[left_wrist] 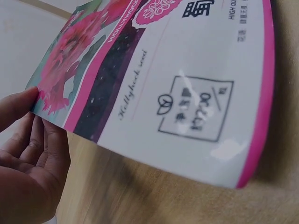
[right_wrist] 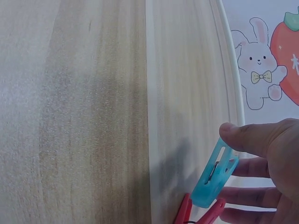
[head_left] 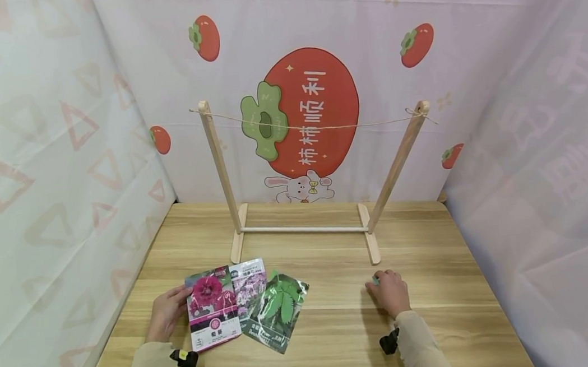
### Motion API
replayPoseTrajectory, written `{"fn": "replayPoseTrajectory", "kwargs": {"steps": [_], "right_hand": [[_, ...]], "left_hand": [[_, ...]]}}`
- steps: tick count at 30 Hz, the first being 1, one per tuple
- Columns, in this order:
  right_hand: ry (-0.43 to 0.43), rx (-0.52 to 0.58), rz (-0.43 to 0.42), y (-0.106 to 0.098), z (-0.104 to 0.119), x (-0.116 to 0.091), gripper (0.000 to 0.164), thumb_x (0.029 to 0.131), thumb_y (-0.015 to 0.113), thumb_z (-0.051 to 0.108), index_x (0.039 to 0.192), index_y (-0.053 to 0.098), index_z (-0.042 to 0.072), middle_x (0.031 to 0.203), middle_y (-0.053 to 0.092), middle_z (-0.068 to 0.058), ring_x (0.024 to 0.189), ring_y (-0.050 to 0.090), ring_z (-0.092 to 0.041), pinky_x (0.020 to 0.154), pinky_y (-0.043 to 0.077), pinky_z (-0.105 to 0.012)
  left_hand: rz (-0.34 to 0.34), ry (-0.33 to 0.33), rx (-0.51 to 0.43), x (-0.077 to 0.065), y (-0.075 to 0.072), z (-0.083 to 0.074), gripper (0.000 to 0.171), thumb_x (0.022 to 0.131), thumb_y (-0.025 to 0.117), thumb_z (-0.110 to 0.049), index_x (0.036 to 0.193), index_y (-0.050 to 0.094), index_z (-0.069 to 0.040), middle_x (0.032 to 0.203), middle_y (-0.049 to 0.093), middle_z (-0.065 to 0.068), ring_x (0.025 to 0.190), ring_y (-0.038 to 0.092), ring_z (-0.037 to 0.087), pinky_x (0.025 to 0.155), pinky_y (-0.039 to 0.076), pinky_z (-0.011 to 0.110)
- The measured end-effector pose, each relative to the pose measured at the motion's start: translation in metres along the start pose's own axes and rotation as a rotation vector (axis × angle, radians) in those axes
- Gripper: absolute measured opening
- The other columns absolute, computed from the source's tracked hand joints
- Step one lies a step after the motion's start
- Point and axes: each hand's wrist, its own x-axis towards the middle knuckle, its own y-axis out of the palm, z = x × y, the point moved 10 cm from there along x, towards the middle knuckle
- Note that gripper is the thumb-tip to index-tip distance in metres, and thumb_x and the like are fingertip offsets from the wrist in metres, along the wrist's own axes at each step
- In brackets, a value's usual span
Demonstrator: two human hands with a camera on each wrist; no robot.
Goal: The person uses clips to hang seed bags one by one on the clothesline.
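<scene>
At the left of the head view, my left hand (head_left: 166, 313) pinches the upper left edge of a hollyhock seed packet (head_left: 213, 306) with a pink flower on it. The left wrist view shows this packet (left_wrist: 154, 107) tilted up, its near corner above the wood, thumb and fingers at its edge. My right hand (head_left: 390, 292) is low over the right side of the table. Between its thumb and fingers it pinches a teal clothespin (right_wrist: 212, 175). Just below that, a red clothespin (right_wrist: 212, 212) is partly cut off by the frame edge.
Beside the hollyhock packet lie a seed packet with purple flowers (head_left: 249, 284) and, overlapping it, one with a green leaf (head_left: 281, 310). Behind them stands a wooden frame (head_left: 396, 169) with a string (head_left: 321, 128) tied between its posts. Printed cloth (head_left: 364, 11) encloses the wooden table (head_left: 333, 327).
</scene>
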Motion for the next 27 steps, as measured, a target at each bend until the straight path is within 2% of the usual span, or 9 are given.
{"fn": "replayPoseTrajectory", "kwargs": {"steps": [8, 18, 24, 27], "right_hand": [[0.001, -0.001, -0.002, -0.004, 0.002, 0.004, 0.035, 0.089, 0.07, 0.027, 0.108, 0.068, -0.003, 0.105, 0.066, -0.021, 0.097, 0.058, -0.039, 0.081, 0.048, -0.057], [0.002, 0.016, -0.011, -0.013, 0.004, 0.003, 0.036, 0.09, 0.069, 0.028, 0.108, 0.068, -0.002, 0.104, 0.065, -0.02, 0.094, 0.059, -0.037, 0.08, 0.047, -0.056], [-0.03, 0.048, -0.039, -0.021, 0.009, 0.004, 0.035, 0.09, 0.07, 0.027, 0.11, 0.068, -0.002, 0.107, 0.065, -0.024, 0.096, 0.059, -0.039, 0.081, 0.048, -0.056], [-0.048, 0.057, -0.047, -0.024, 0.013, 0.005, 0.036, 0.089, 0.07, 0.027, 0.11, 0.067, -0.003, 0.105, 0.066, -0.024, 0.094, 0.059, -0.039, 0.08, 0.048, -0.055]], "left_hand": [[-0.073, 0.034, -0.053, 0.0, -0.007, -0.01, 0.056, 0.093, 0.066, -0.018, 0.136, 0.045, 0.013, 0.085, 0.063, -0.018, 0.077, 0.064, -0.004, 0.074, 0.055, 0.018], [-0.083, 0.024, -0.075, -0.003, -0.008, -0.019, 0.054, 0.094, 0.066, -0.019, 0.135, 0.046, 0.01, 0.079, 0.063, -0.019, 0.077, 0.063, -0.004, 0.076, 0.055, 0.017], [-0.088, 0.05, -0.089, -0.002, -0.007, -0.025, 0.065, 0.093, 0.067, -0.025, 0.141, 0.039, 0.011, 0.081, 0.062, -0.02, 0.08, 0.062, -0.006, 0.078, 0.054, 0.016], [-0.099, 0.06, -0.104, 0.0, -0.008, -0.029, 0.064, 0.092, 0.068, -0.024, 0.141, 0.041, 0.009, 0.08, 0.063, -0.02, 0.08, 0.062, -0.005, 0.078, 0.054, 0.017]]}}
